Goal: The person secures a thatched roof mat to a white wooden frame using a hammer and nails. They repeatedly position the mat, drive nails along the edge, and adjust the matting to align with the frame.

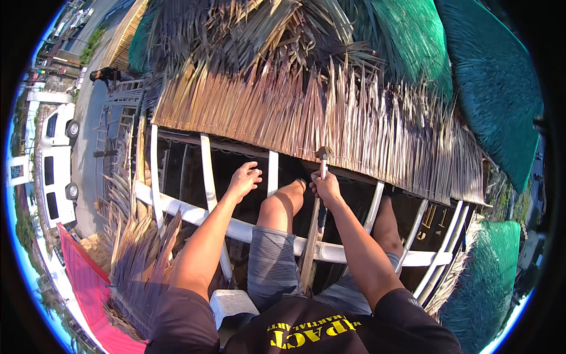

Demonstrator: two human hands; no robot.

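My right hand (327,189) is wrapped round the upper handle of a hammer (323,154). Its metal head points up at the lower edge of the thatch panel (289,127), and the dark grip hangs below my fist. To the left, my left hand (244,182) hovers over a gap between white rafters (208,171). Its fingers are loosely bent and apart, and I see nothing in them. The thatch panel, made of dry leaves stitched in a row, lies across the upper ends of the rafters.
My legs straddle a white horizontal pole (236,229) over dark gaps in the roof frame. Near my left side sits a white container (233,304). Green netting (413,41) covers thatch at the upper right. Far left below are a white van (56,177) and a person (108,75).
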